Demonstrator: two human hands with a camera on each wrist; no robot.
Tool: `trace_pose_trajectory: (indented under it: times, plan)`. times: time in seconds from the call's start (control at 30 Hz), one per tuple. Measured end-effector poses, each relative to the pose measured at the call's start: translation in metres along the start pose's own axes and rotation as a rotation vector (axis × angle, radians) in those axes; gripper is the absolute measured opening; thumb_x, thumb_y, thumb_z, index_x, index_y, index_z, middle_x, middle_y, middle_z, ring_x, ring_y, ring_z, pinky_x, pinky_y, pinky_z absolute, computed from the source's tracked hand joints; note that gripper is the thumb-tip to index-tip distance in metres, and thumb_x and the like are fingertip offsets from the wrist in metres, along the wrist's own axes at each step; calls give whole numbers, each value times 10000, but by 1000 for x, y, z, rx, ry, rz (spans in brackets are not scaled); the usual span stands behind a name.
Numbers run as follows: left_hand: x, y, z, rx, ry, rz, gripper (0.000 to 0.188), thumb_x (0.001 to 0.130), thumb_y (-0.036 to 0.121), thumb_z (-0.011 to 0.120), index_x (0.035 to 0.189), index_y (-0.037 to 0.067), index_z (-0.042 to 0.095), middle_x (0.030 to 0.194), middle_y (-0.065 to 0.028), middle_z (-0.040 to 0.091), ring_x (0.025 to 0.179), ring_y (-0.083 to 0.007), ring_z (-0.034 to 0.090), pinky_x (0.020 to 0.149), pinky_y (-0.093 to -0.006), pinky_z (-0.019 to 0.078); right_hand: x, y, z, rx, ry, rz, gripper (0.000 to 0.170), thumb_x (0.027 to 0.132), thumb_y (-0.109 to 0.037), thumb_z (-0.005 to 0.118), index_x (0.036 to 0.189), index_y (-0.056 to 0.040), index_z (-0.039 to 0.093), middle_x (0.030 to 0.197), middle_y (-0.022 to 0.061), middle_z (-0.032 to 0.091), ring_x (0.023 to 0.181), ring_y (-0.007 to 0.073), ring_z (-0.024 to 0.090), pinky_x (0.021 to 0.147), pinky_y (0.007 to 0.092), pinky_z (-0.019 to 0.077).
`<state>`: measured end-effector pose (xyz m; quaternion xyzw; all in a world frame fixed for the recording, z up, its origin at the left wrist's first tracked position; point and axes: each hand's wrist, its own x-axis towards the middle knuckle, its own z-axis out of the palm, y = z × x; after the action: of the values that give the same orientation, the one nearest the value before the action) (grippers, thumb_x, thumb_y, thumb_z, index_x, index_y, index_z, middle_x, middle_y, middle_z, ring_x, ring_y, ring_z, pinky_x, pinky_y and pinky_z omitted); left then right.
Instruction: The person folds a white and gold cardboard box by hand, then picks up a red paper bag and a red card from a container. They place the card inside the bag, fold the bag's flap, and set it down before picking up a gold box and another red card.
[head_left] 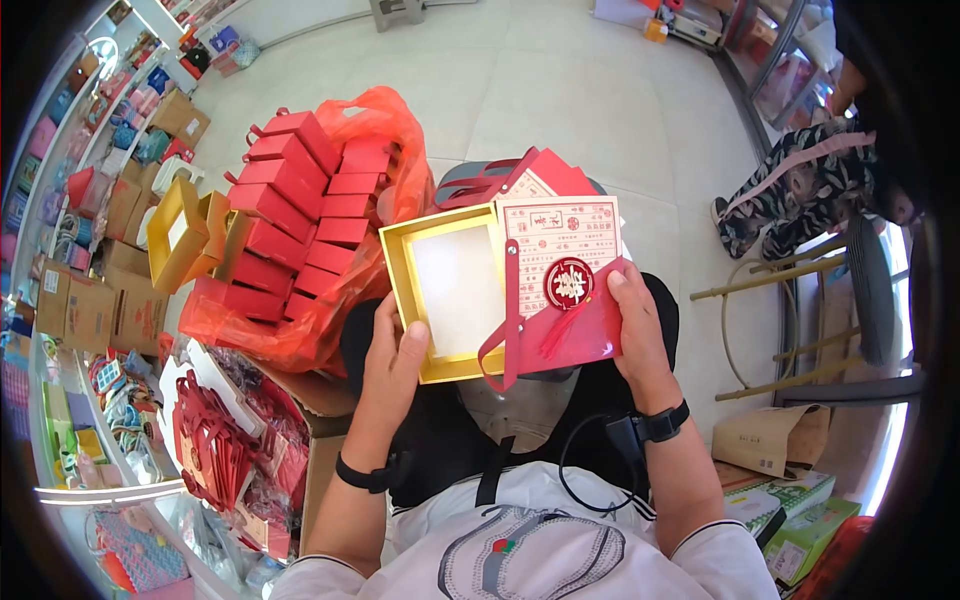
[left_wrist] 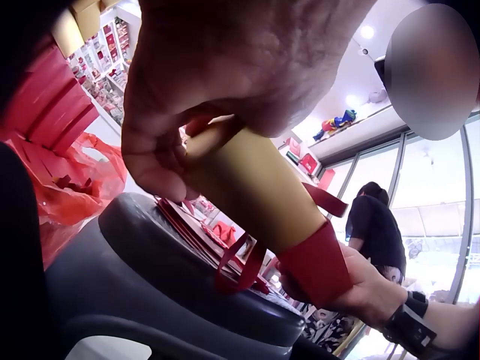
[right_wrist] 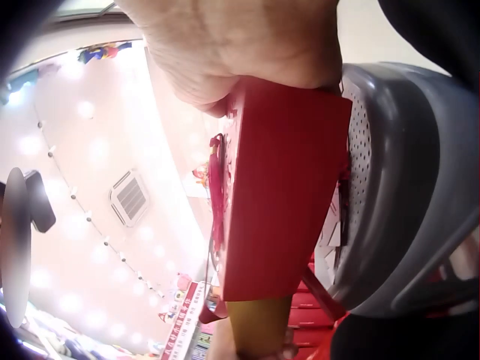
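Note:
My left hand (head_left: 393, 360) grips the near left corner of a gold drawer box (head_left: 403, 297), thumb at its rim. A white surface covers most of its inside. The drawer's right end is in a red and cream gift box sleeve (head_left: 600, 290), which carries a round red emblem (head_left: 568, 284), a tassel and a ribbon strap (head_left: 513, 300). My right hand (head_left: 643, 325) holds the sleeve by its right edge, thumb on top. In the left wrist view the gold side (left_wrist: 251, 184) runs into the red sleeve (left_wrist: 319, 266).
Behind my hands, more red and cream pieces (head_left: 550, 175) lie on a grey stool (right_wrist: 405, 172). An orange-red plastic bag (head_left: 380, 110) holds many red boxes (head_left: 285, 200) at left, beside gold drawers (head_left: 180, 235). Red strapped pieces (head_left: 210, 440) lie nearer. A person's patterned trousers (head_left: 800, 185) show at right.

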<state>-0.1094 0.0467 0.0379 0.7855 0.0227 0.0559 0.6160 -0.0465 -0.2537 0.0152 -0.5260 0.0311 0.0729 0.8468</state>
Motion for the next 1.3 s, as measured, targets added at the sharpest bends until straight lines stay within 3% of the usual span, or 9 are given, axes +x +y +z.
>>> trace_pose_trajectory:
  times: [0.2,0.33,0.53,0.7,0.8,0.97,1.07,1.23,1.3]
  plan:
    - [39,6,-7,-89,103,-30,685,1098,431,614,1571,-2,373,1264,-120,626,1131,-133,599,1000,-300,487,-4,1,10,-4,-75,24,417,1111,-214,514,1460,15,507,1351,100,641,1223,137,619,1062,315,502]
    - [45,7,0,-70,49,44,745,1152,472,461,1686,18,210,1423,-144,595,1274,-182,592,1085,-314,466,-6,2,10,-22,-88,56,434,1117,-232,529,1472,16,502,1357,97,633,1226,131,614,1058,311,504]
    - [41,22,35,-414,-15,22,762,1162,581,258,1710,53,216,1634,-122,440,1474,-213,452,1212,-358,379,-2,0,29,-106,-144,116,447,1127,-261,541,1472,20,501,1380,106,620,1239,129,603,1059,307,501]
    - [48,38,12,-543,-234,-63,919,1114,678,317,1700,-20,195,1712,-152,332,1564,-249,341,1271,-373,280,17,-31,46,3,-109,113,446,1137,-292,532,1472,2,517,1356,104,657,1210,142,649,1045,311,531]
    - [48,41,21,-482,-256,92,923,1112,682,325,1696,-22,206,1705,-159,335,1556,-251,350,1267,-375,287,30,-37,71,-59,-180,54,437,1139,-306,528,1449,2,536,1319,99,666,1178,130,650,1026,305,533]
    - [68,55,-5,-648,-101,90,696,1092,188,547,1676,-29,237,1661,-170,380,1525,-222,391,1259,-376,311,67,-48,109,-331,-291,62,548,1126,-388,552,1483,24,488,1349,121,614,1108,119,631,970,305,531]
    - [95,36,-36,-794,8,52,617,1102,194,512,1640,-23,301,1591,-164,474,1441,-219,509,1200,-381,419,86,-67,136,-718,-356,-209,612,1106,-381,610,1525,35,448,1404,163,584,1098,133,638,955,308,538]
    - [125,-1,-98,-1033,-46,-162,542,1134,325,479,1563,-4,443,1490,-161,594,1299,-247,644,1122,-411,506,116,-79,197,-1446,-869,-945,873,818,-212,880,1548,-21,440,1515,214,486,1193,406,638,975,452,570]
    - [134,-11,-105,-1028,15,-161,578,1133,392,482,1561,4,454,1484,-165,595,1284,-262,655,1118,-416,509,134,-66,212,-1465,-875,-1105,796,805,-233,878,1464,-10,490,1443,215,544,1118,413,665,945,464,580]
